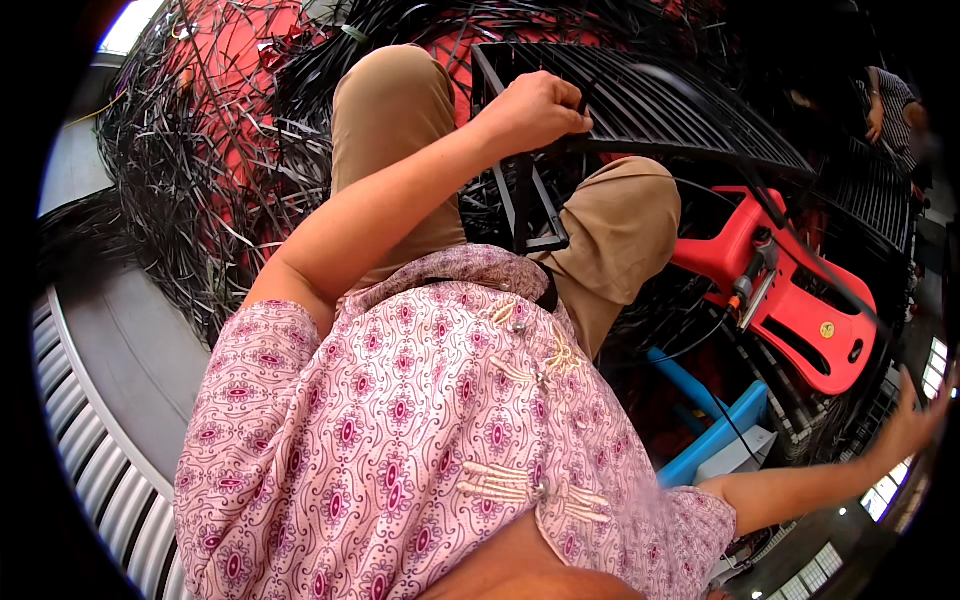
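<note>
My left hand (548,112) is closed at the near edge of a black slatted frame (690,115), its fingers pinching a short black plastic strip (587,97). The frame rests across my knees, with black strips running side by side over it. Far out to the right, my right hand (908,425) is raised, with blurred fingers. A long black strip (825,268) runs from the frame toward that hand; whether the fingers grip it cannot be made out.
A red plastic chair (815,335) stands to the right, with a corded power tool (752,275) lying on it. Beside it is a blue frame piece (715,435). Loose black strips (200,190) are heaped at left over red material. Another person (890,115) is at far right.
</note>
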`<state>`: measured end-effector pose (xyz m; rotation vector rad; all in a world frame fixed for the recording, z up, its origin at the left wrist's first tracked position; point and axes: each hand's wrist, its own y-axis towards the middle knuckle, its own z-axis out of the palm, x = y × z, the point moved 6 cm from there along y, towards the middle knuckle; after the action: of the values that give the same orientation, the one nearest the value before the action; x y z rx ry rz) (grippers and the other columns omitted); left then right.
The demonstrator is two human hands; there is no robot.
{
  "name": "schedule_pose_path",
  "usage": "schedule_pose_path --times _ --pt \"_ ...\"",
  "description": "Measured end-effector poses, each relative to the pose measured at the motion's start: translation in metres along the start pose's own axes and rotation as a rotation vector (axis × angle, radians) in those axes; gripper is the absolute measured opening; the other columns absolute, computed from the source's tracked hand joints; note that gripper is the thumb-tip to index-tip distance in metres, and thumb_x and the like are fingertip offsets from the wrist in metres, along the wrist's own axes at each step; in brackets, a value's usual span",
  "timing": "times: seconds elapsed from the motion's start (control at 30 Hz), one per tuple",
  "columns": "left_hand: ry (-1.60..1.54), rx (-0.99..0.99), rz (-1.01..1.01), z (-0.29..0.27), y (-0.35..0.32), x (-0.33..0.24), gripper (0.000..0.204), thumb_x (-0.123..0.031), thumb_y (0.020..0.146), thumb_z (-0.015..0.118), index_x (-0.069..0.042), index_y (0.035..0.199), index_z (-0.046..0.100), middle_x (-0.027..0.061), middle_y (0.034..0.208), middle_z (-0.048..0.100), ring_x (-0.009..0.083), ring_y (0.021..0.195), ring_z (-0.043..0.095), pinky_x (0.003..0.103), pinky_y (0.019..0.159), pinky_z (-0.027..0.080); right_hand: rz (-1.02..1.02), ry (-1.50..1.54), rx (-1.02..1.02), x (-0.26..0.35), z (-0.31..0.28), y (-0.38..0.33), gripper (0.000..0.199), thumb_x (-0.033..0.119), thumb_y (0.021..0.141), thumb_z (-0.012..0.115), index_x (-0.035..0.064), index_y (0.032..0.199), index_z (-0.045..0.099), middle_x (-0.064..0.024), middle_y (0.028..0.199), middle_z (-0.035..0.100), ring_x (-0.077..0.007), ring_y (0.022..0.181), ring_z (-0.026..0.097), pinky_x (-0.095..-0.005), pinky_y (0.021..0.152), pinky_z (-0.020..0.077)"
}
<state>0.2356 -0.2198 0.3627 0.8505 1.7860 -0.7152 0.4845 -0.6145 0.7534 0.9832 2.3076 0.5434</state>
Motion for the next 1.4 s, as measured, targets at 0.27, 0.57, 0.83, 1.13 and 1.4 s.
schedule_pose_path --times 0.27,0.57,0.83,1.13,1.4 --pt "-0.233 0.231 -0.307 -0.002 0.046 0.062 0.017 -0.019 0.08 0.079 -0.005 0.075 0.071 0.0008 0.069 0.067 0.0064 0.058 0.058 0.022 0.054 0.045 -0.084 1.322 0.825 0.326 0.128 -0.103 0.035 0.004 0.079 0.072 0.0051 0.113 0.065 -0.0051 0.106 0.065 -0.0154 0.094 0.061 -0.0279 0.081 0.0495" --pt "0.046 0.338 -0.186 0.015 0.05 0.068 0.031 -0.029 0.078 0.076 -0.001 0.067 0.068 0.0024 0.06 0.06 0.0115 0.058 0.055 0.03 0.057 0.044 0.881 2.237 0.853 0.437 0.249 -0.182 0.038 -0.003 0.085 0.068 0.0068 0.121 0.062 -0.0034 0.104 0.066 -0.0131 0.088 0.064 -0.0245 0.068 0.0495" --pt "0.279 0.457 -0.204 0.022 0.045 0.056 0.034 -0.037 0.077 0.072 -0.003 0.073 0.071 0.0084 0.066 0.065 0.02 0.064 0.063 0.034 0.062 0.049 0.582 1.97 0.614 0.438 0.273 -0.178 0.019 0.001 0.089 0.066 0.0013 0.108 0.066 -0.0032 0.105 0.062 -0.0093 0.085 0.057 -0.0234 0.07 0.0468" --pt "0.203 -0.173 0.249 -0.018 -0.009 0.001 0.021 -0.019 0.086 0.067 -0.005 0.102 0.067 0.0098 0.09 0.067 0.0246 0.086 0.067 0.034 0.075 0.052 0.421 1.606 0.908 0.415 0.227 -0.176 0.022 0.017 0.093 0.062 -0.0025 0.084 0.065 -0.0027 0.061 0.058 -0.0067 0.059 0.052 -0.0236 0.055 0.0394" --pt "0.354 -0.117 0.452 0.015 -0.06 -0.035 0.05 -0.009 0.071 0.074 -0.004 0.117 0.055 0.011 0.109 0.055 0.0282 0.104 0.057 0.036 0.085 0.051 0.422 1.607 1.074 0.345 0.145 -0.182 0.019 0.013 0.09 0.062 -0.0014 0.079 0.066 0.0003 0.056 0.055 -0.0038 0.051 0.048 -0.0213 0.048 0.0341"
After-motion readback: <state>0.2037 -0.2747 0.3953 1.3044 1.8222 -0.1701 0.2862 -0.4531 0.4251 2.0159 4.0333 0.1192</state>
